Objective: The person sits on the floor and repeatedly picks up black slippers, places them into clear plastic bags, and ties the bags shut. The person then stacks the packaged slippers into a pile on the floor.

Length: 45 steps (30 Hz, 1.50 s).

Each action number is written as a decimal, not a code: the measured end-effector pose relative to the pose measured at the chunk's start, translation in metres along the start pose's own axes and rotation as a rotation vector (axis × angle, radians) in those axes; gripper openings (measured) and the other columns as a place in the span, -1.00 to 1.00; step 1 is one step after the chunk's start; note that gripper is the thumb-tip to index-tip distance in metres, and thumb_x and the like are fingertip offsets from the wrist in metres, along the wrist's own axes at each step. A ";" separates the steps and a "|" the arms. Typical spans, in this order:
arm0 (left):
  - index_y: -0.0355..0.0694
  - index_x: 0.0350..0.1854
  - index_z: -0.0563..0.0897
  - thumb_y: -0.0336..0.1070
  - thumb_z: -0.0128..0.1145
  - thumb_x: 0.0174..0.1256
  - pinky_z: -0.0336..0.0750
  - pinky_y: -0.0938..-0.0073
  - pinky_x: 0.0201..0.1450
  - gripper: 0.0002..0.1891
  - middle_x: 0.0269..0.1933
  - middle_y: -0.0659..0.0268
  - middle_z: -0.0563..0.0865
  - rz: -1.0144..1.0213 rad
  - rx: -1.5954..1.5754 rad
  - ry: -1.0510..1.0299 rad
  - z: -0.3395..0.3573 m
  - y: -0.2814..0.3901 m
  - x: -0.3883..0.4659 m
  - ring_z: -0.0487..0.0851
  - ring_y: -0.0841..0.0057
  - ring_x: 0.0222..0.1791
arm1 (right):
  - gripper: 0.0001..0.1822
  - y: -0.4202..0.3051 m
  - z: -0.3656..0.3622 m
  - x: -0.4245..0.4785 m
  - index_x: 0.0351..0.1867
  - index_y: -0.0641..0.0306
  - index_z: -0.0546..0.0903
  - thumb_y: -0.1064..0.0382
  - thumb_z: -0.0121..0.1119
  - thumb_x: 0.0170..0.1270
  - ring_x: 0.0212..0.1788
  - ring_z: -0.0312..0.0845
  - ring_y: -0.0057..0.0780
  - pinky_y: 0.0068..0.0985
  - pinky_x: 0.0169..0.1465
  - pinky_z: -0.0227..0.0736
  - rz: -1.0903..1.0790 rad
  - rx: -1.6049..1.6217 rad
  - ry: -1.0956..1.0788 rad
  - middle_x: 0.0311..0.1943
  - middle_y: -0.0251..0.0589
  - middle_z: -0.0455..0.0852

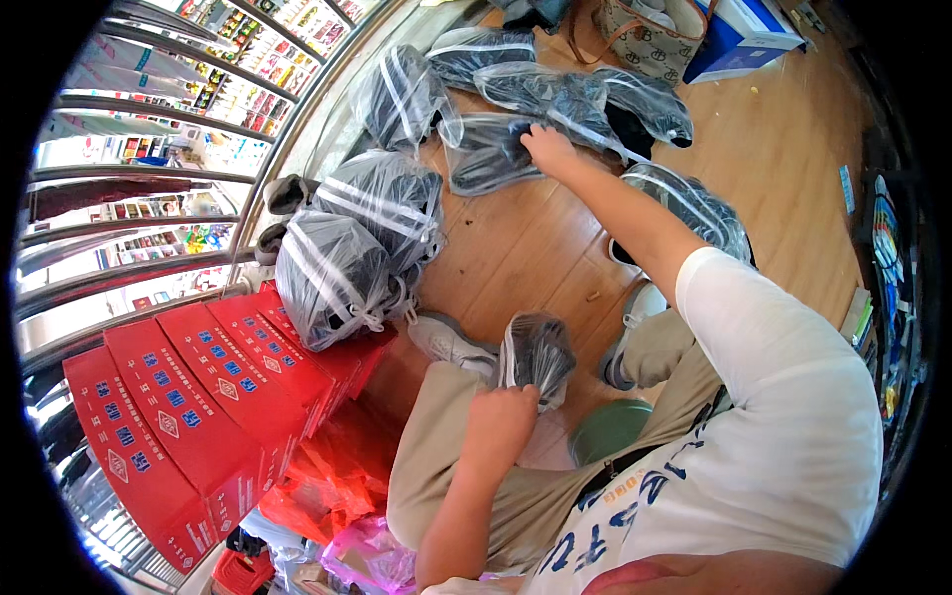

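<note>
Near my feet, my left hand [509, 405] pinches the gathered end of a small clear plastic bag [537, 349] with a dark item inside. My right arm is stretched forward, and my right hand [549, 149] grips the end of a clear plastic bag [483, 160] with dark contents on the floor. Around that hand lie several similar bags, some with white stripes, such as one behind it [547, 89] and one by my right foot [688, 204]. Two fuller striped bags [379, 201] [331, 279] sit at the left, the nearer one partly against red boxes.
Red printed boxes [216, 387] are stacked at the left beside a metal railing [149, 175]. Red [327, 476] and pink [375, 554] plastic bags lie below them. A green round object [611, 433] is between my legs. A patterned handbag [654, 48] and a blue-and-white box [744, 41] stand at the top right.
</note>
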<state>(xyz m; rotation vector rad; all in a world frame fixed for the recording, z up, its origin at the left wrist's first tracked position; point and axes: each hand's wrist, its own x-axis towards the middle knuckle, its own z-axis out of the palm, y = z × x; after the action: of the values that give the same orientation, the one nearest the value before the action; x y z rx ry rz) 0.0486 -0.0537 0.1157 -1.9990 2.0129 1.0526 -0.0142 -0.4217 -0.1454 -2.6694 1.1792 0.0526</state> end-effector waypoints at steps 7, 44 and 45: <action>-0.17 -0.52 0.53 -0.33 0.06 0.06 0.47 0.22 -0.38 -0.93 -0.53 0.16 0.65 -0.008 0.011 0.034 -0.003 -0.002 -0.008 0.65 0.22 -0.48 | -0.81 -0.064 0.015 -0.001 -0.26 0.18 0.60 0.27 0.14 0.07 -0.17 0.55 -0.02 -0.17 -0.15 0.49 -0.042 0.243 -0.023 -0.19 -0.01 0.53; -0.17 -0.52 0.53 -0.33 0.08 0.04 0.49 0.22 -0.47 -0.94 -0.55 0.16 0.64 0.001 0.065 0.105 0.016 -0.009 -0.006 0.65 0.20 -0.50 | -0.77 -0.063 -0.223 0.188 -0.62 0.10 0.50 0.22 0.19 0.19 -0.71 0.37 -0.62 -0.69 -0.67 0.20 0.102 2.067 -0.051 -0.72 -0.39 0.53; -0.18 -0.51 0.54 -0.32 0.07 0.04 0.49 0.20 -0.46 -0.93 -0.54 0.14 0.65 -0.017 0.061 0.100 0.016 -0.009 -0.008 0.65 0.19 -0.50 | -0.81 -0.076 -0.241 0.168 -0.55 0.14 0.51 0.23 0.19 0.20 -0.63 0.38 -0.62 -0.66 -0.55 0.26 -0.020 1.987 -0.039 -0.67 -0.40 0.50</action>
<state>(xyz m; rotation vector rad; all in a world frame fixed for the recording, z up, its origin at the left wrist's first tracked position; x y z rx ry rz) 0.0513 -0.0378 0.1044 -2.0732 2.0456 0.8938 0.1418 -0.5459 0.0830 -0.8616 0.4771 -0.6638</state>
